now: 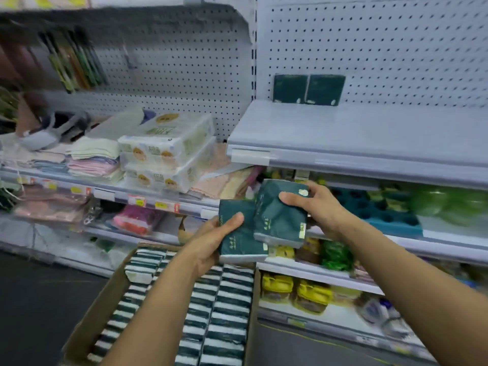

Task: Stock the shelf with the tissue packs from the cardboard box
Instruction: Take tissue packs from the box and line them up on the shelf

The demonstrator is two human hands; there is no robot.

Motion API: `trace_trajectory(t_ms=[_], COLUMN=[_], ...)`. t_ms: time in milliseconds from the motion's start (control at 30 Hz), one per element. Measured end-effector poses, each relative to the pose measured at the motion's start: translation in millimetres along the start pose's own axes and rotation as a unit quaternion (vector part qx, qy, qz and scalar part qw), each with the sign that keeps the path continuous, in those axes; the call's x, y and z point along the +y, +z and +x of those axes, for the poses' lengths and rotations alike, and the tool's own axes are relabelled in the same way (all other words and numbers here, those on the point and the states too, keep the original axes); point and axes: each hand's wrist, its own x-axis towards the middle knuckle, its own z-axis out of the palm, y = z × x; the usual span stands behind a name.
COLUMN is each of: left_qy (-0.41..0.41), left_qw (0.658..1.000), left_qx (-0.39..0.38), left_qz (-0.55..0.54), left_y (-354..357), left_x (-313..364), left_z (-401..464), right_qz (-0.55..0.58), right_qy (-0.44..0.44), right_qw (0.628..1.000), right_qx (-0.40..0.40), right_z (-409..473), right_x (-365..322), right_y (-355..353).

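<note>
My left hand [211,239] grips a dark green tissue pack [241,241], thumb over its top face. My right hand [314,207] grips a second dark green tissue pack [277,220], which overlaps the first one's right side. Both packs are held in the air above the open cardboard box [87,328], which holds several rows of green and white packs standing on edge. Two dark green packs [309,89] stand upright side by side against the pegboard at the back of the pale grey shelf [356,136], up and to the right of my hands.
On the left shelf lie stacked white tissue bundles [166,151] and folded towels [92,159]. Lower shelves on the right carry teal trays [383,210], green bags and yellow items [295,291]. The floor [39,299] is dark grey left of the box.
</note>
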Motion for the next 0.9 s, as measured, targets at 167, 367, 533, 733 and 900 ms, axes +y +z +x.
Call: trace_trajectory(t_ms=[167, 367, 533, 733, 900], left_qy=[0.056, 0.101, 0.154, 0.146, 0.104], left_qw=[0.997, 0.994, 0.987, 0.987, 0.99], left_qx=[0.034, 0.029, 0.031, 0.027, -0.004], left_qz=[-0.027, -0.008, 0.025, 0.055, 0.099], left_y=[71, 127, 157, 161, 172], left_x=[28, 73, 119, 164, 179], left_z=[18, 48, 91, 152, 201], right_qz=[0.11, 0.157, 0.084, -0.07, -0.117], right_qy=[-0.026, -0.084, -0.147, -0.077, -0.066], right_qw=[0.993, 0.977, 0.955, 0.947, 0.93], right_qx=[0.011, 0.114, 0.245, 0.305, 0.341], right_z=[-13, 4, 46, 121, 175], right_x=[-24, -53, -77, -80, -78], right_y=[-79, -138, -187, -235, -265])
